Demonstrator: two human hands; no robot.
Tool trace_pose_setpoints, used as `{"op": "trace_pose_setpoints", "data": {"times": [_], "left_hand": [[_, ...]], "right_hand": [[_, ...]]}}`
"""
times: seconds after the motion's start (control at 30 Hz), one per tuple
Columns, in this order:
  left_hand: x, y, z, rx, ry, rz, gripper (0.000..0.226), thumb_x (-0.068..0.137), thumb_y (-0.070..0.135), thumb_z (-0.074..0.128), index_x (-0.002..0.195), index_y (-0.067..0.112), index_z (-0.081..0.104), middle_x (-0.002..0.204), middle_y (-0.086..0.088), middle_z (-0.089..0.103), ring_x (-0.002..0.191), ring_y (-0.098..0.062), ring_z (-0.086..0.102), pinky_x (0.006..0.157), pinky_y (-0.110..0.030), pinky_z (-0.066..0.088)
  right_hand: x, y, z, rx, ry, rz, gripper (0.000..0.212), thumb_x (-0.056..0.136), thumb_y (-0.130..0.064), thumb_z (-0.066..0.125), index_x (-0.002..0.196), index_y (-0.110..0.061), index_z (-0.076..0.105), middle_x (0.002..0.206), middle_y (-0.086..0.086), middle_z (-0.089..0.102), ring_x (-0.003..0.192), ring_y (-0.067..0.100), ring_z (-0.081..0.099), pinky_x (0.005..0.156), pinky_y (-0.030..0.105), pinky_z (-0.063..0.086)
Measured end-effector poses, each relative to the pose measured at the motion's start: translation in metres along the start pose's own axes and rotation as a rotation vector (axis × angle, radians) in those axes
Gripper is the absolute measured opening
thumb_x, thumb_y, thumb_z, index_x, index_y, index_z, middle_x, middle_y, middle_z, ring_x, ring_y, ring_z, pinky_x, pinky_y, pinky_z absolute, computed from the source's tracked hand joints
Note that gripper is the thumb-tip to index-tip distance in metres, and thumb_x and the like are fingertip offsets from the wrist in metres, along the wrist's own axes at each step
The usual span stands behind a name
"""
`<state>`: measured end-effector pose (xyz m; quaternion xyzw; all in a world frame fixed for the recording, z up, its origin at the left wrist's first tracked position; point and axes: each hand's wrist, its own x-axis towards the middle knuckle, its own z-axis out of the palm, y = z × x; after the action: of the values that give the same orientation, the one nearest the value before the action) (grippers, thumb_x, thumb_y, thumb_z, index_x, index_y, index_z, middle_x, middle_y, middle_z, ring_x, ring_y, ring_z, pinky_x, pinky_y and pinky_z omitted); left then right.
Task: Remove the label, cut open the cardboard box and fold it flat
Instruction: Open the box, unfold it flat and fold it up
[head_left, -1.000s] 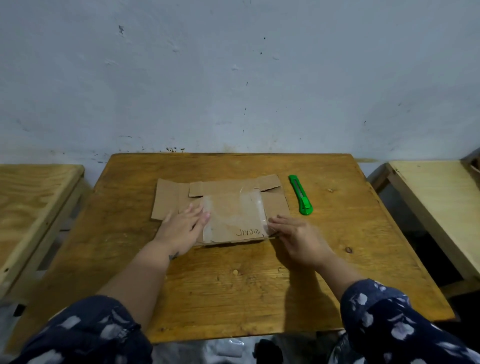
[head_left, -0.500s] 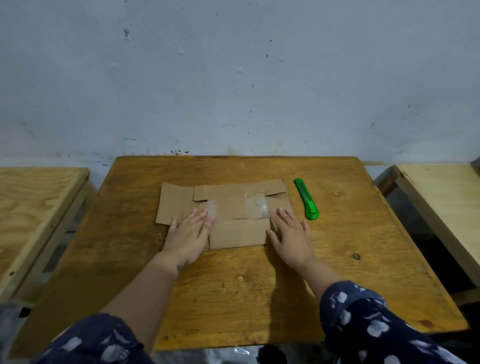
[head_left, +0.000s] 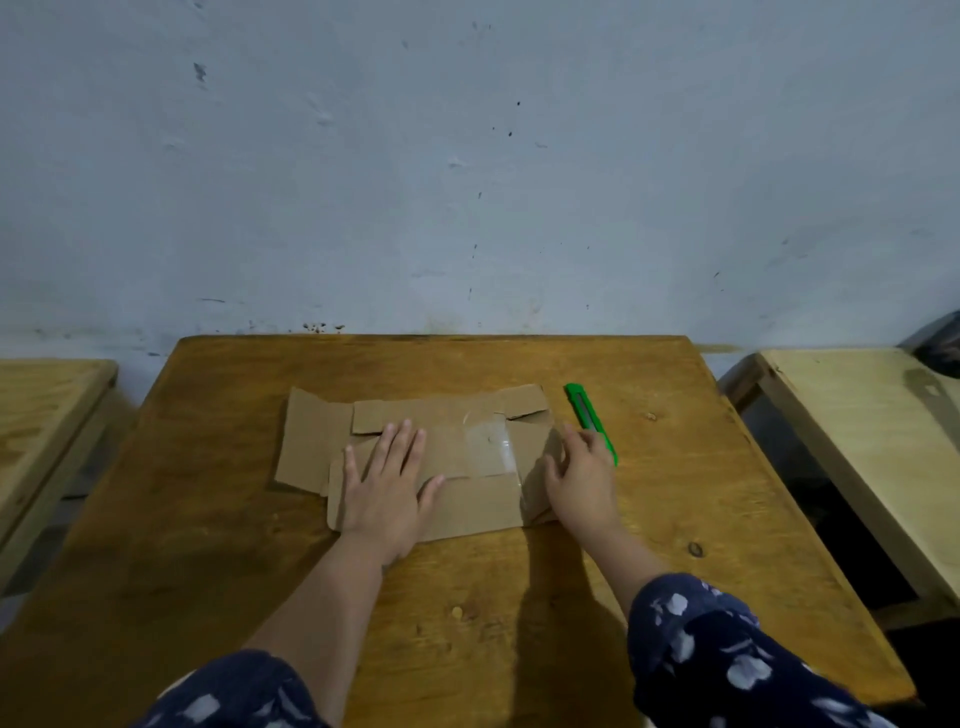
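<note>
Where left grip (head_left: 387, 480) presses, flattened box (head_left: 415, 452).

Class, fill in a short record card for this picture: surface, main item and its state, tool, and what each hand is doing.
Surface: wooden table
Main item: cardboard box, opened out and lying flat, clear tape on it
Tool: green utility knife, right of the box
Left hand: pressing flat on the box, fingers straight
Right hand: resting at the box's right edge
</note>
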<state>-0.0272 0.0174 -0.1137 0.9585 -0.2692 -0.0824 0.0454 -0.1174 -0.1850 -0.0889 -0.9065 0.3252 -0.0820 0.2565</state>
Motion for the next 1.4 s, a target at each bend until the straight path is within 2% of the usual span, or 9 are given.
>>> {"op": "trace_pose_setpoints", "data": {"times": [0.1, 0.23, 0.37, 0.47, 0.53, 0.63, 0.8, 1.0, 1.4], "left_hand": [[0.000, -0.001, 0.004, -0.019, 0.012, 0.000, 0.066, 0.095, 0.056, 0.006, 0.152, 0.026, -0.009, 0.159, 0.007, -0.018, 0.145, -0.012, -0.020, 0.116, -0.053, -0.011], [0.000, -0.001, 0.006, -0.036, 0.034, 0.002, 0.065, 0.095, 0.057, 0.006, 0.152, 0.027, -0.007, 0.160, 0.008, -0.016, 0.145, -0.012, -0.019, 0.116, -0.053, -0.010], [0.001, -0.002, 0.008, -0.047, 0.050, 0.007, 0.070, 0.091, 0.062, -0.001, 0.152, 0.027, -0.004, 0.160, 0.008, -0.012, 0.146, -0.012, -0.017, 0.116, -0.053, -0.008], [0.001, -0.003, 0.011, -0.052, 0.060, 0.012, 0.083, 0.078, 0.063, -0.016, 0.152, 0.028, -0.003, 0.160, 0.009, -0.011, 0.146, -0.012, -0.016, 0.116, -0.053, -0.008], [0.001, -0.004, 0.012, -0.062, 0.068, 0.012, 0.083, 0.078, 0.063, -0.016, 0.152, 0.028, -0.002, 0.160, 0.008, -0.010, 0.146, -0.012, -0.016, 0.116, -0.054, -0.008], [0.000, -0.003, 0.011, -0.049, 0.066, 0.010, 0.082, 0.080, 0.064, -0.017, 0.152, 0.028, -0.004, 0.160, 0.008, -0.012, 0.146, -0.013, -0.017, 0.115, -0.053, -0.009], [0.001, -0.003, 0.011, -0.050, 0.059, 0.011, 0.080, 0.080, 0.061, -0.016, 0.152, 0.029, -0.002, 0.160, 0.009, -0.010, 0.146, -0.012, -0.016, 0.116, -0.053, -0.009], [0.000, -0.003, 0.013, -0.059, 0.075, 0.011, 0.067, 0.091, 0.055, -0.004, 0.153, 0.028, 0.000, 0.160, 0.009, -0.009, 0.146, -0.011, -0.015, 0.117, -0.052, -0.009], [-0.001, -0.003, 0.012, -0.063, 0.075, 0.008, 0.076, 0.083, 0.056, -0.014, 0.152, 0.028, 0.000, 0.160, 0.009, -0.009, 0.146, -0.011, -0.015, 0.117, -0.051, -0.009]], "right_hand": [[0.024, -0.005, -0.006, 0.105, -0.080, 0.235, 0.054, 0.095, -0.026, 0.050, 0.145, -0.014, 0.034, 0.142, 0.012, 0.041, 0.126, 0.029, 0.044, 0.102, 0.040, 0.044], [0.038, -0.016, -0.013, 0.325, -0.178, 0.346, 0.047, 0.095, -0.022, 0.050, 0.141, -0.016, 0.041, 0.136, 0.010, 0.052, 0.115, 0.026, 0.054, 0.090, 0.039, 0.051], [0.034, -0.027, -0.017, 0.502, -0.202, 0.320, 0.039, 0.095, -0.023, 0.051, 0.134, -0.024, 0.051, 0.113, 0.004, 0.060, 0.093, 0.019, 0.059, 0.085, 0.041, 0.055], [0.027, -0.034, -0.015, 0.587, -0.274, 0.241, 0.040, 0.093, -0.028, 0.055, 0.133, -0.032, 0.052, 0.116, 0.002, 0.060, 0.103, 0.022, 0.059, 0.092, 0.044, 0.053], [0.021, -0.039, -0.011, 0.588, -0.312, 0.161, 0.044, 0.092, -0.031, 0.057, 0.134, -0.033, 0.049, 0.112, -0.001, 0.057, 0.102, 0.017, 0.056, 0.090, 0.035, 0.050], [0.015, -0.045, -0.002, 0.502, -0.262, 0.043, 0.047, 0.091, -0.034, 0.058, 0.137, -0.030, 0.047, 0.107, 0.002, 0.055, 0.096, 0.015, 0.054, 0.079, 0.025, 0.046], [0.011, -0.052, 0.020, 0.224, -0.229, -0.080, 0.055, 0.090, -0.037, 0.059, 0.140, -0.024, 0.044, 0.126, 0.005, 0.050, 0.115, 0.022, 0.052, 0.099, 0.036, 0.046], [0.007, -0.069, 0.038, -0.096, -0.219, -0.208, 0.053, 0.090, -0.032, 0.059, 0.138, -0.016, 0.043, 0.124, 0.006, 0.049, 0.109, 0.022, 0.053, 0.093, 0.033, 0.047], [0.008, -0.078, 0.029, -0.321, -0.217, -0.268, 0.047, 0.091, -0.042, 0.050, 0.131, -0.018, 0.048, 0.122, 0.006, 0.051, 0.110, 0.024, 0.053, 0.085, 0.036, 0.049]]}}
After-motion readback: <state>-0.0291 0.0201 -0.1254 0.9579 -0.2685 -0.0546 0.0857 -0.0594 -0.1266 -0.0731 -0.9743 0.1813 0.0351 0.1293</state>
